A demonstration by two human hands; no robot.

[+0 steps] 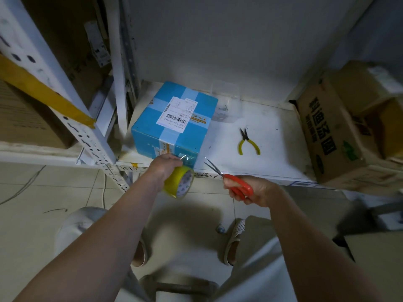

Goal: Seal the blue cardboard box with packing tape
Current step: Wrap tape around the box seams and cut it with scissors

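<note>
Your left hand point(164, 168) gripped the tape roll point(180, 182), your right hand point(254, 190) the red scissors point(231, 182), before the blue box point(174, 123) at the white shelf point(272, 149) front edge, above the tiled floor point(54, 192).

A white shelf board point(268, 153) carries everything — the blue cardboard box point(174, 125) stands on it just beyond the left hand's fingers point(174, 159). Yellow-handled pliers point(247, 141) lie flat beyond the right hand's fingers point(236, 194), a few small nails point(223, 109) farther back, and a brown printed carton point(335, 136) well off to their right — at the board's end
</note>
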